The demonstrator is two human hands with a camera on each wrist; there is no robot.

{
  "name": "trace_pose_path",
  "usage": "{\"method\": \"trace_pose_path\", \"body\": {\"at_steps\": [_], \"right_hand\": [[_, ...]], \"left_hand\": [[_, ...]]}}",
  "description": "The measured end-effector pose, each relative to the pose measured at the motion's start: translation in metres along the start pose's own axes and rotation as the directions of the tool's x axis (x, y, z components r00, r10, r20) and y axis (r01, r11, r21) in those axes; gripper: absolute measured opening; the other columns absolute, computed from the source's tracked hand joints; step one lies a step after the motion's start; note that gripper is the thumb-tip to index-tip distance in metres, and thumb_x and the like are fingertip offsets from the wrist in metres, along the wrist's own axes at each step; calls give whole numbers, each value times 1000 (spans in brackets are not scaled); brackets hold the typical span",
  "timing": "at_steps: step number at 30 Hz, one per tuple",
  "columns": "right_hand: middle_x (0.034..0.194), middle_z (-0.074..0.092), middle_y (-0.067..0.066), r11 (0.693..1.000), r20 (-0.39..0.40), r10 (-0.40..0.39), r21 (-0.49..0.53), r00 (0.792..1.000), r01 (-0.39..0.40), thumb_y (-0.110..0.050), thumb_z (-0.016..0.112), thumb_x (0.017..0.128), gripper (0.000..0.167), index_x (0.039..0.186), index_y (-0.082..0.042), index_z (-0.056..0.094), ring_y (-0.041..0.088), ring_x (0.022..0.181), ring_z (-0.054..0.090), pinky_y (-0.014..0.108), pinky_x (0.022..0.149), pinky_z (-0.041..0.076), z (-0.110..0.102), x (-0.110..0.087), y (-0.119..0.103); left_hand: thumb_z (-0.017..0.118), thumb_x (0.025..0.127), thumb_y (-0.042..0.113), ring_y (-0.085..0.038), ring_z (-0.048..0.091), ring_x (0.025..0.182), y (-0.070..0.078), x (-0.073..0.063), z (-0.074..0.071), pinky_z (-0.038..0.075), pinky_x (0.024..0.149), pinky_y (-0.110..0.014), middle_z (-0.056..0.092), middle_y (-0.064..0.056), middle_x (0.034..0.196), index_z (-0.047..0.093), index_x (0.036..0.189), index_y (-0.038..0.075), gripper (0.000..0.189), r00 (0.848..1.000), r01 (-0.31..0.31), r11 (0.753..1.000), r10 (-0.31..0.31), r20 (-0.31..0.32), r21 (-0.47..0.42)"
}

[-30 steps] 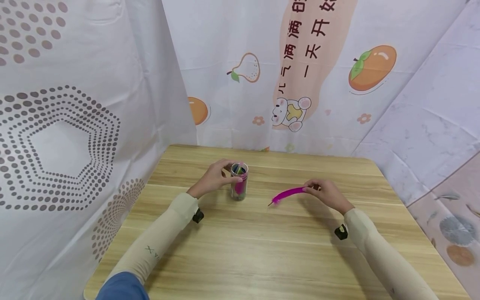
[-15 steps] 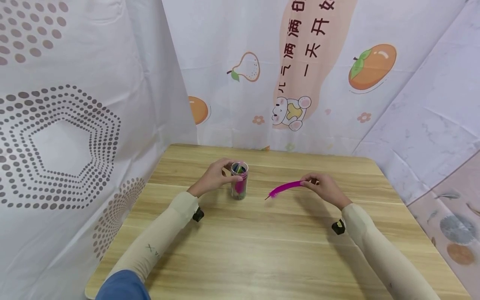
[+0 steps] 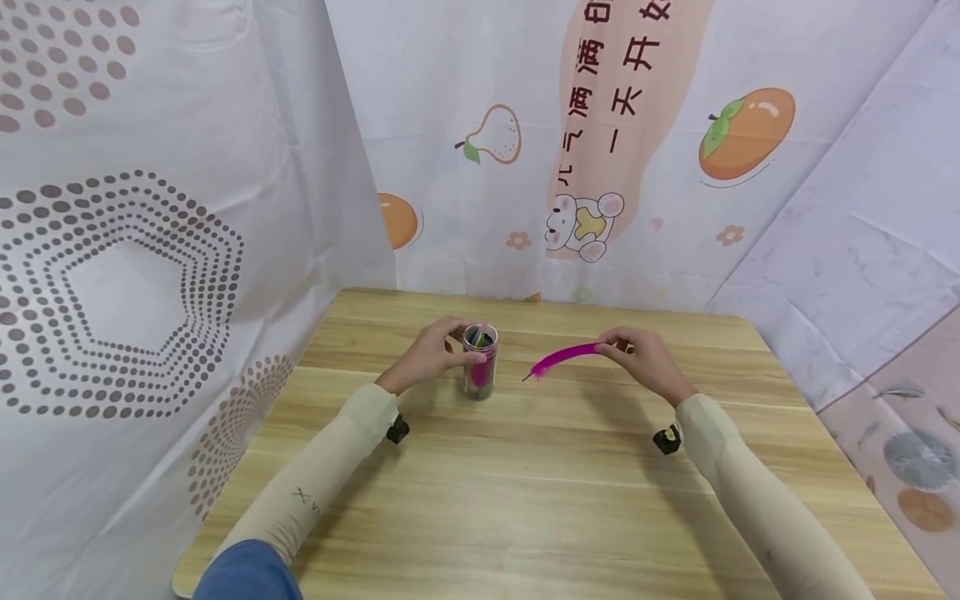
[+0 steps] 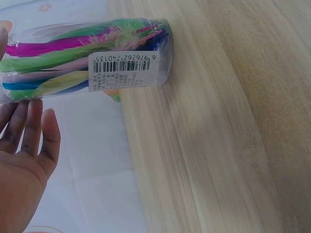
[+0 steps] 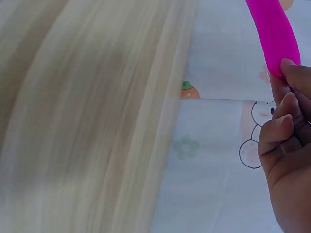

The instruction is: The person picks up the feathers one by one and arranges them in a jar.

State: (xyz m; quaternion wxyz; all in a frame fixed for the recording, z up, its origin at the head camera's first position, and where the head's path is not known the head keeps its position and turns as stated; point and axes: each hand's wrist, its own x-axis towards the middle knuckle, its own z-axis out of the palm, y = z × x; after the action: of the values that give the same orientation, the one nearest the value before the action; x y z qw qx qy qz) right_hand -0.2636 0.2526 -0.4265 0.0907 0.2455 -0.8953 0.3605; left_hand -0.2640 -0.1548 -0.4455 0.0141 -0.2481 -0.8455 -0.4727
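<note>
A clear jar (image 3: 480, 377) stands upright on the table, without a lid on its mouth. Colourful feathers (image 4: 63, 60) in green, pink, blue and yellow fill it, and a barcode label (image 4: 124, 70) is stuck to its side. My left hand (image 3: 429, 358) grips the jar near its top, thumb on the near side and fingers behind. To the right, my right hand (image 3: 641, 360) pinches a magenta feather (image 3: 562, 356) by its soft tip between thumb and finger. The feather's bare quill end points left toward the jar, apart from it and above the table.
The wooden table (image 3: 480, 492) reaches back to a printed curtain (image 3: 450, 250) with fruit and a cartoon bear. Another curtain with dotted patterns (image 3: 127, 292) hangs along the left side. Small black wrist cameras (image 3: 667, 440) sit below the sleeves.
My right hand has moved up and slightly left with the magenta feather, bringing its quill end nearer the jar. The left hand and the jar have stayed in place.
</note>
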Motion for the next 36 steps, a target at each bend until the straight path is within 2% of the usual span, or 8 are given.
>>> {"method": "trace_pose_path", "body": {"at_steps": [5, 9, 16, 23, 31, 36], "right_hand": [[76, 67, -3, 1000, -30, -13, -5, 999, 13, -24, 73, 99, 10, 101, -15, 78, 15, 60, 48, 25, 48, 36, -5, 7, -4], [77, 67, -2, 1000, -42, 11, 1, 999, -11, -29, 71, 100, 15, 103, -16, 78, 17, 61, 47, 26, 48, 35, -7, 13, -9], [85, 70, 3, 999, -64, 38, -21, 997, -40, -34, 69, 101, 24, 105, -12, 77, 21, 71, 53, 28, 55, 40, -8, 22, -20], [80, 65, 2, 1000, -115, -9, -27, 993, 6, -29, 71, 100, 19, 105, -11, 77, 20, 70, 51, 28, 55, 39, -8, 32, -32], [79, 66, 1, 993, -154, -100, -74, 983, 89, -22, 73, 99, 13, 104, -10, 78, 18, 66, 53, 26, 54, 41, -7, 43, -43], [81, 67, 1, 990, -166, -120, -88, 979, 106, -19, 73, 98, 12, 104, -9, 78, 17, 65, 52, 26, 54, 40, -7, 48, -50]], "left_hand": [[84, 84, 48, -16, 61, 103, 0, 3, -1, 55, 78, -34, 66, 5, 112, 68, 130, 20, 56, 1000, -19, 1000, 19, -1, 15], [84, 84, 49, -16, 61, 102, -1, 4, -2, 56, 78, -35, 66, 6, 111, 68, 129, 21, 56, 1000, -20, 1000, 19, 4, 14], [84, 84, 48, -17, 60, 103, -1, 2, -1, 57, 78, -34, 65, 5, 113, 67, 131, 20, 57, 1000, -1, 1000, 1, 3, 11], [83, 84, 50, -16, 60, 105, -1, 0, -1, 56, 80, -35, 65, 6, 115, 67, 131, 22, 57, 1000, 1, 1000, -1, 1, 9], [84, 85, 46, -16, 60, 105, -1, 1, -1, 56, 80, -34, 65, 5, 116, 67, 132, 20, 57, 1000, -4, 1000, 4, 0, 5], [84, 85, 47, -16, 60, 104, 0, 1, -1, 56, 80, -35, 65, 5, 115, 67, 132, 20, 57, 1000, -3, 1000, 3, -1, 8]]}}
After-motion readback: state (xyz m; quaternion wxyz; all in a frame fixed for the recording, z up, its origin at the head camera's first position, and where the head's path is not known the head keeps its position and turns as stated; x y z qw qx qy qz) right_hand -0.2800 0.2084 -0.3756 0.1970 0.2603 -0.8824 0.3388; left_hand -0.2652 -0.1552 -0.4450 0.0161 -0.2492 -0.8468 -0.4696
